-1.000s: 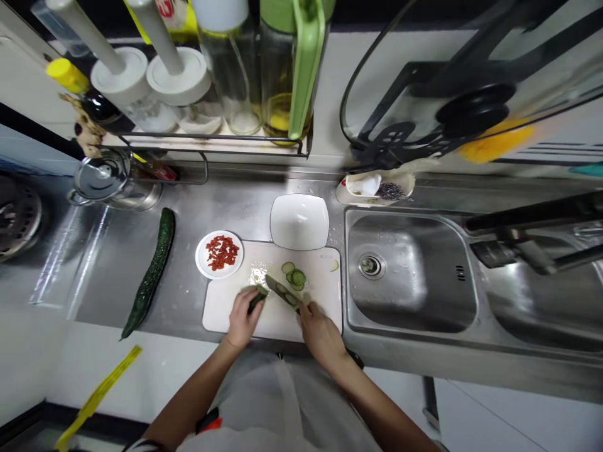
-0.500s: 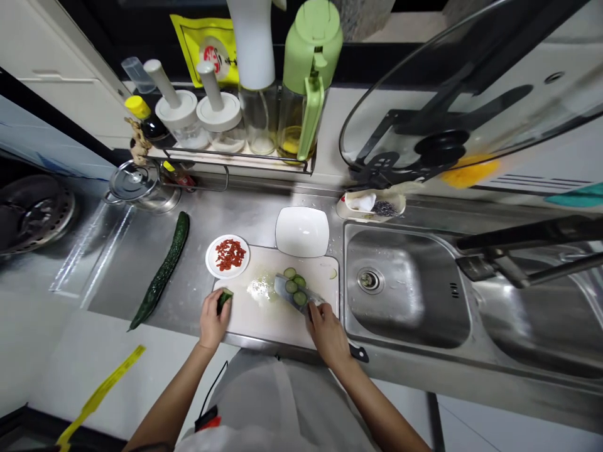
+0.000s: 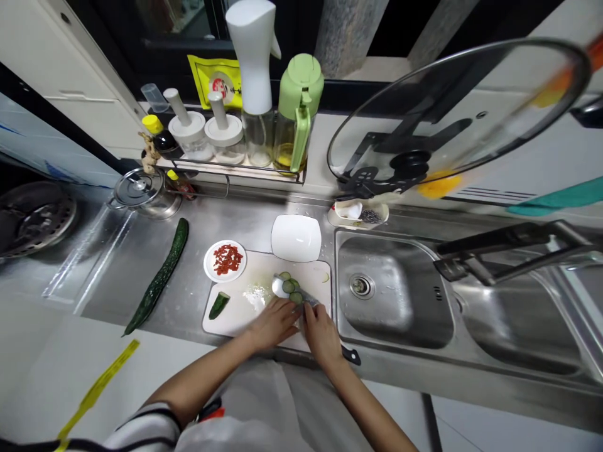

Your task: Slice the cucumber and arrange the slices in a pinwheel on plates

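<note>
My right hand [image 3: 321, 333] grips a kitchen knife around the blade's rear part, and its black handle [image 3: 351, 355] sticks out past my wrist. Several round cucumber slices [image 3: 288, 285] rest on the flat of the blade [image 3: 277, 286], low over the white cutting board [image 3: 252, 323]. My left hand [image 3: 276, 321] lies beside the blade, fingers stretched out close to the nearest slices; whether they touch is hard to see. A cut cucumber piece [image 3: 219, 306] lies loose at the board's left. Behind the board's back edge sits an empty white bowl [image 3: 296, 237].
A white plate [image 3: 208, 267] of chopped red pieces overlaps the board's back left corner. Farther left lies a whole cucumber [image 3: 160, 276]. The steel sink [image 3: 396, 295] is on the right, with a faucet [image 3: 490, 242]. A glass lid [image 3: 452, 113] hangs above it.
My left hand has let go of the cucumber piece, leaving it on the board, and moved right to the knife blade. My right hand still holds the knife with the slices on it.
</note>
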`<control>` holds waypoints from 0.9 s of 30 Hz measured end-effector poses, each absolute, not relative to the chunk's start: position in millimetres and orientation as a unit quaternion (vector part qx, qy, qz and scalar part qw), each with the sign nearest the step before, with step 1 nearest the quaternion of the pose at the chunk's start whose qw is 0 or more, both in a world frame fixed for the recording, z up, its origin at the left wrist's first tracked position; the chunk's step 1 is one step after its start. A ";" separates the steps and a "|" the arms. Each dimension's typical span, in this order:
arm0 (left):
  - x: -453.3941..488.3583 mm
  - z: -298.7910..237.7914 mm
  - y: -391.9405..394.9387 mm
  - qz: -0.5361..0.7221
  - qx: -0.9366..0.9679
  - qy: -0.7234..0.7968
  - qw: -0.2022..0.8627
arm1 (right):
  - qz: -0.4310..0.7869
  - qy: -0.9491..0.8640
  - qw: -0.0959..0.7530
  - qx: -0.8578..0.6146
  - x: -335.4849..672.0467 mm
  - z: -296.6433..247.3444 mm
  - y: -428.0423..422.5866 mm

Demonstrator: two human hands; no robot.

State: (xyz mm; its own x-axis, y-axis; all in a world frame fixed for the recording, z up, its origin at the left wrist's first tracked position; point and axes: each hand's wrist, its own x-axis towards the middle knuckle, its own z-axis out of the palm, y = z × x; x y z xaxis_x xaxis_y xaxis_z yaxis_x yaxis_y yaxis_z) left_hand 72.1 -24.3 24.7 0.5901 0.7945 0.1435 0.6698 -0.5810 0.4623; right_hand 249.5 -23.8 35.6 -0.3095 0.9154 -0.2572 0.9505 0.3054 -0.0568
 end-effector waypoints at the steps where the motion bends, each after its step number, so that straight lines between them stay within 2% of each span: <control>1: 77.0 21.4 -21.0 0.169 0.874 0.417 0.185 | -0.098 0.801 0.087 0.584 250.5 35.6 -24.3; 15: 88.2 -10.3 5.0 0.214 0.833 0.460 0.219 | -0.163 0.750 0.128 0.628 275.7 58.8 -58.9; 22: 78.1 -16.1 5.1 0.260 0.806 0.480 0.230 | -0.261 0.722 0.094 0.634 308.6 68.8 -87.9; 27: 86.1 -14.2 20.5 0.204 0.815 0.504 0.200 | -0.288 0.700 0.070 0.650 315.5 71.3 -91.5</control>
State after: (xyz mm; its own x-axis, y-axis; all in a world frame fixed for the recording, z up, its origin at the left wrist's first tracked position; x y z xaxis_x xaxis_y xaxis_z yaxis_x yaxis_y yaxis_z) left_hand 86.1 20.5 -14.2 0.4084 0.9034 0.1310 0.7405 -0.4118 0.5312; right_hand 315.5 -91.5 71.3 -0.1458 0.8692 -0.4725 0.9503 -0.0099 -0.3113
